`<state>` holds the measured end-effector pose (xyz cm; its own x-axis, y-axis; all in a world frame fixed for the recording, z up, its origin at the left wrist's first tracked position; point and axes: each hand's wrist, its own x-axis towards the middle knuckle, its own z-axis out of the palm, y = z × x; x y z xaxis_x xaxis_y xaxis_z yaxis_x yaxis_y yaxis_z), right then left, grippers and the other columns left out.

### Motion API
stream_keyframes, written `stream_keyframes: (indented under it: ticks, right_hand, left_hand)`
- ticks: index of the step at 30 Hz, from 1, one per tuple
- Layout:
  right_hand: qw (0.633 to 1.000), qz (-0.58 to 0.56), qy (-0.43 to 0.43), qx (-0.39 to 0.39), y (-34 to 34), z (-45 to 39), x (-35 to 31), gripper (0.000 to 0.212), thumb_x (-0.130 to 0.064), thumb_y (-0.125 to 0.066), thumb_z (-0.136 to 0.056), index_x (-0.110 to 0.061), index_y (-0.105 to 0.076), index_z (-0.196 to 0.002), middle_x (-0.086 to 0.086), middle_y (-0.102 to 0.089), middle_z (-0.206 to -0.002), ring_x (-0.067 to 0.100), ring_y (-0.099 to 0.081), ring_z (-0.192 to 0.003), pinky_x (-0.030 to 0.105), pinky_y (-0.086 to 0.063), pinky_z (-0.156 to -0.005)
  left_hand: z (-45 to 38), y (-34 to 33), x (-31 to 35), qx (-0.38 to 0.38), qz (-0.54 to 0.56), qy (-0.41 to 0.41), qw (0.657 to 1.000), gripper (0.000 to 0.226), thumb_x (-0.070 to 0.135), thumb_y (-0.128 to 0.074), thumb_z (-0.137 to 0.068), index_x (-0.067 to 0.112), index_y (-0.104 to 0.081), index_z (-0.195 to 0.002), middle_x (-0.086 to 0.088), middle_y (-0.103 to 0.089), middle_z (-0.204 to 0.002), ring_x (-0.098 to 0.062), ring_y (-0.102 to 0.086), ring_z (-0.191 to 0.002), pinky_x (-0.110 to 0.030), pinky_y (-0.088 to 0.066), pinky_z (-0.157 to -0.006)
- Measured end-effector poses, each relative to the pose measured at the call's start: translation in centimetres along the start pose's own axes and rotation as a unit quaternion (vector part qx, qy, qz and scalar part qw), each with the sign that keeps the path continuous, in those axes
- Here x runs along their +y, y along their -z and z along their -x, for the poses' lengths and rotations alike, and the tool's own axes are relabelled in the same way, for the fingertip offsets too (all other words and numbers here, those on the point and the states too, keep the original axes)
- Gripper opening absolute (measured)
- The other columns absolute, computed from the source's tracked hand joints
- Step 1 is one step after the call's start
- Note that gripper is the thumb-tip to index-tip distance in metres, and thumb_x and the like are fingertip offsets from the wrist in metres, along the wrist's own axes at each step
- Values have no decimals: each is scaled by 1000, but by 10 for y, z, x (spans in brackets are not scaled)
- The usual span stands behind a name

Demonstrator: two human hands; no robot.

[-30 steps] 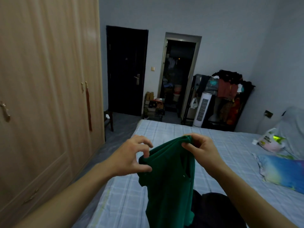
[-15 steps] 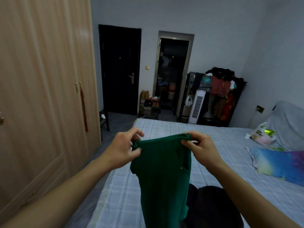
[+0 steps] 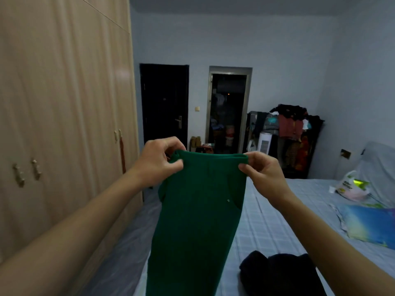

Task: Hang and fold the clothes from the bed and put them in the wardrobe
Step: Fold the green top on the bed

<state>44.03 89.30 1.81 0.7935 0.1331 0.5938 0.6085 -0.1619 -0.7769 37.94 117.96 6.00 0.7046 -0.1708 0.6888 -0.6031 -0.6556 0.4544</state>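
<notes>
Green garment [image 3: 196,221]: dark green knit, held up by top edge, stretched flat between left hand [image 3: 159,162] and right hand [image 3: 261,174], rest hung straight down over bed [image 3: 267,221]. Dark clothes [image 3: 280,274]: crumpled heap laid on checked bed sheet, lower right of garment. Wardrobe [image 3: 64,124]: light wood, doors closed, stood left of bed.

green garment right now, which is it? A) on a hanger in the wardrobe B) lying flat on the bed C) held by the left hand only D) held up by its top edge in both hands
D: the left hand and the right hand each pinch a top corner of the green garment, which hangs down in front of the bed; the wardrobe doors are closed.
</notes>
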Motion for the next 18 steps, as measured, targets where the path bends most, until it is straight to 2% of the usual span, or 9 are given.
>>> stream_keyframes:
  ticks: [3, 6, 10, 13, 15, 18]
  right_hand:
    - [999, -22, 19, -13, 9, 13, -18, 15, 0, -68, -89, -13, -70, -96, 11, -74, -86, 27, -72, -85, 33, -59, -76]
    - [998, -52, 14, -25, 24, 35, -31, 14, 0, -67, -89, -10, -70, -98, 13, -74, -89, 29, -72, -87, 31, -59, -75]
    - [998, -34, -7, -58, 48, 74, -34, 13, -1, -68, -89, -11, -70, -97, 11, -74, -89, 29, -71, -86, 41, -60, -76]
    - [998, -12, -9, -65, 66, 101, -33, 14, -4, -68, -89, -18, -70, -92, 0, -73, -86, 16, -70, -85, 31, -59, -73]
    - [998, 11, 0, -70, 75, 114, -35, 16, -6, -68, -90, -22, -69, -90, -5, -71, -86, 9, -67, -85, 26, -57, -72]
    - [995, 7, 8, -96, 86, 126, -38, 15, -6, -65, -92, -21, -62, -93, 7, -68, -88, 22, -68, -85, 35, -59, -72]
  left_hand:
    - [6, 16, 28, -6, -13, 4, 1000, 20, 7, -72, -79, 25, -69, -89, 8, -68, -82, -16, -66, -78, -42, -58, -64]
    - [18, 22, 55, -40, -12, 20, 999, 23, 6, -74, -79, 27, -69, -86, 7, -69, -81, -14, -67, -75, -41, -59, -64]
    - [43, 9, 86, -81, -20, 52, 995, 26, 2, -76, -77, 27, -68, -80, 3, -68, -78, -18, -67, -71, -43, -58, -62]
    - [65, -10, 104, -90, -3, 78, 993, 22, -3, -74, -79, 18, -68, -83, -1, -69, -79, -24, -67, -70, -52, -58, -65]
    - [78, -17, 114, -114, 6, 78, 990, 20, -4, -72, -82, 16, -67, -86, -4, -68, -82, -25, -67, -72, -49, -59, -64]
    - [89, -21, 124, -141, 18, 69, 987, 20, -5, -68, -85, 15, -66, -88, -8, -66, -88, -26, -66, -76, -39, -59, -61]
